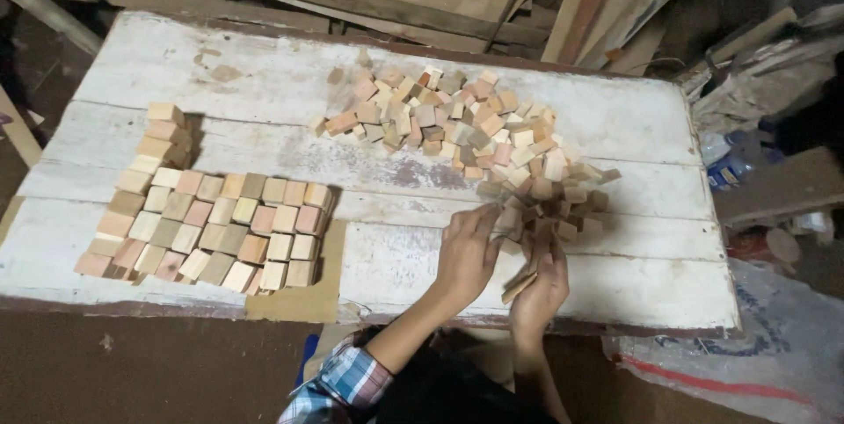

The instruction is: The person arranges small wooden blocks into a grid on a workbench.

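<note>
- The right hand (538, 288) is pinching a thin wooden strip (519, 286); the left hand (466, 253), fingers curled, is gripping small blocks just beside it.
- Directly beyond both hands, the loose pile of wooden blocks (457, 125) is lying unsorted.
- Well left of the hands, the arranged rows of blocks (211, 231) are sitting finished on the white plank table (396, 257), seemingly about half done.

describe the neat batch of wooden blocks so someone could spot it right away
Start at the white plank table and go to its near left corner. The arranged wooden blocks sit there in tidy close-packed rows, unlike the loose heap of blocks scattered further right.
</note>
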